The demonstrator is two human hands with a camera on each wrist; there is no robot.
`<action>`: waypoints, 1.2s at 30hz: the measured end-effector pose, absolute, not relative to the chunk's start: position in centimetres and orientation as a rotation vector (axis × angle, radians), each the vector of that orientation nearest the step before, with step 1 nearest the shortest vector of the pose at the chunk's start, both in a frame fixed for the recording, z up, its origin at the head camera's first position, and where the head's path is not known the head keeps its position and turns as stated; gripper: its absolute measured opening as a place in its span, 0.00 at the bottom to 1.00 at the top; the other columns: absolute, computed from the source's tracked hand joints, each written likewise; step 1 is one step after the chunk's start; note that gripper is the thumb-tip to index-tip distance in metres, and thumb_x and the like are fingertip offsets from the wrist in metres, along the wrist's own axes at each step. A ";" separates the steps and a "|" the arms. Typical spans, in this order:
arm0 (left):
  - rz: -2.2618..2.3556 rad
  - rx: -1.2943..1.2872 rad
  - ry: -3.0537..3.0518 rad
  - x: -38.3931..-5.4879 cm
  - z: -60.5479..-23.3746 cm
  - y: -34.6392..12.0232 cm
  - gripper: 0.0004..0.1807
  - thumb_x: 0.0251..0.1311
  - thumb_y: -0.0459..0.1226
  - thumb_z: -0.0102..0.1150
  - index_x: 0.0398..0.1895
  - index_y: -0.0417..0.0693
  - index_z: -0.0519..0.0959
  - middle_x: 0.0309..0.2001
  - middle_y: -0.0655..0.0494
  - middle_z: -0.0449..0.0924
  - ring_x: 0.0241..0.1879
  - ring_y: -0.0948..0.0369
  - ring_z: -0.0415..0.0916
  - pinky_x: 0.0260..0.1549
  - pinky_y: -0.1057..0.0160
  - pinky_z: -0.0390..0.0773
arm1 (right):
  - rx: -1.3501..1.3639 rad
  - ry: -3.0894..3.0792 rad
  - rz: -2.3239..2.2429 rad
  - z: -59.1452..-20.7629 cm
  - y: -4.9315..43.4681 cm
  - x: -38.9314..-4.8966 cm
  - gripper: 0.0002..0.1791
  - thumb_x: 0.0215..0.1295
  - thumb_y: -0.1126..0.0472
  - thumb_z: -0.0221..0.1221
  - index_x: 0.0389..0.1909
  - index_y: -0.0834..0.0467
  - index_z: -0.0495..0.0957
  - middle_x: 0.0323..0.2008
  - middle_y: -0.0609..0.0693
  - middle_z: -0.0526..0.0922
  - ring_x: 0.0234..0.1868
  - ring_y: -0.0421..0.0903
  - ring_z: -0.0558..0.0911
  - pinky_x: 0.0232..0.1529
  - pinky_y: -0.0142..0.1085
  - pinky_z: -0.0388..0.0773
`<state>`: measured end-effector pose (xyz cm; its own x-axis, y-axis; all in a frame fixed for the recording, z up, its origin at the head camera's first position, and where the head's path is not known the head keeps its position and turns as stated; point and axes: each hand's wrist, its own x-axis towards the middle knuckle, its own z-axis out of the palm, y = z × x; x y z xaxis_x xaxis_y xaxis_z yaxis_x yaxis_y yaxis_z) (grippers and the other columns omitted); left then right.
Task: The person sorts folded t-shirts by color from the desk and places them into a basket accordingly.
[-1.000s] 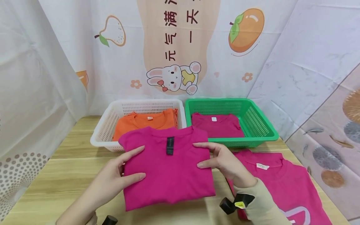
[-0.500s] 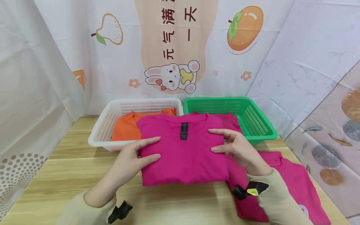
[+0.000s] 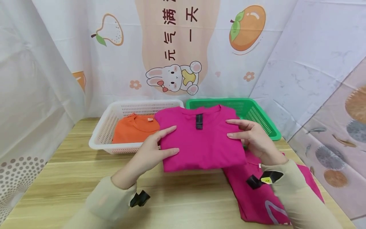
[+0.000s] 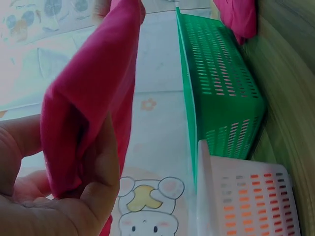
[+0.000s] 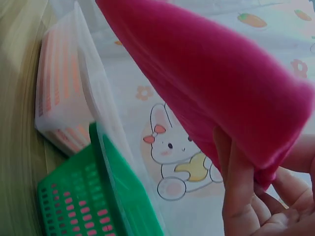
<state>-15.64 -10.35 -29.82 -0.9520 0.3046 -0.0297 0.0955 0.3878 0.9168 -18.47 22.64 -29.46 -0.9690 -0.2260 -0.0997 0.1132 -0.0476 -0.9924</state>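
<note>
Our left hand [image 3: 155, 149] and right hand [image 3: 254, 136] grip opposite sides of the folded magenta fabric T-shirt [image 3: 200, 146], raised above the wood-grain bench [image 3: 71, 178]. We judge it light, soft, sag-prone, best held by both sides; the perforated green plastic basket [image 3: 260, 121] behind could snag it, with room leftward.

Head view, rear: creased white cloth [image 3: 114, 73] at 12 o'clock, printed with a sideways rabbit [image 3: 175, 78]; pear print [image 3: 111, 30] between 10 and 11, orange fruit print [image 3: 248, 28] at 1. Sides: pale cloth [image 3: 31, 79] at 9, grey dots [image 3: 21, 171] at 8; patterned cloth [image 3: 331, 156] at 3. Wood-grain table [image 3: 183, 197] at 6, pale sheen on top.
</note>
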 end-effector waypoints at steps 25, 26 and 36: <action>2.088 0.327 2.403 -21.9 -33.7 -4.1 0.26 0.55 0.36 0.72 0.59 0.53 0.81 0.42 0.49 0.83 0.31 0.61 0.79 0.28 0.68 0.80 | 0.015 2.049 -2.281 -29.5 26.6 -22.6 0.20 0.61 0.68 0.66 0.52 0.48 0.85 0.46 0.42 0.81 0.35 0.36 0.84 0.33 0.30 0.84; 2.099 0.313 2.414 -22.2 -33.6 -3.8 0.25 0.54 0.36 0.73 0.58 0.53 0.82 0.37 0.50 0.82 0.27 0.62 0.76 0.25 0.69 0.78 | 0.021 2.049 -2.295 -29.5 26.7 -22.8 0.19 0.61 0.69 0.66 0.51 0.48 0.85 0.46 0.41 0.82 0.34 0.35 0.84 0.33 0.30 0.84; 2.061 0.242 2.465 -24.4 -32.8 -1.8 0.21 0.57 0.33 0.70 0.56 0.48 0.83 0.55 0.47 0.82 0.48 0.59 0.76 0.46 0.67 0.81 | 0.172 2.185 -2.285 -29.1 27.3 -24.6 0.24 0.61 0.64 0.68 0.59 0.49 0.81 0.57 0.41 0.79 0.34 0.32 0.83 0.32 0.26 0.82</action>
<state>-24.41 -1.85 -32.82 -0.9856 0.0634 0.1569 0.1657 0.1719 0.9711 -24.58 27.27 -29.14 -0.9938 0.0927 -0.0612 0.0570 -0.0472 -0.9973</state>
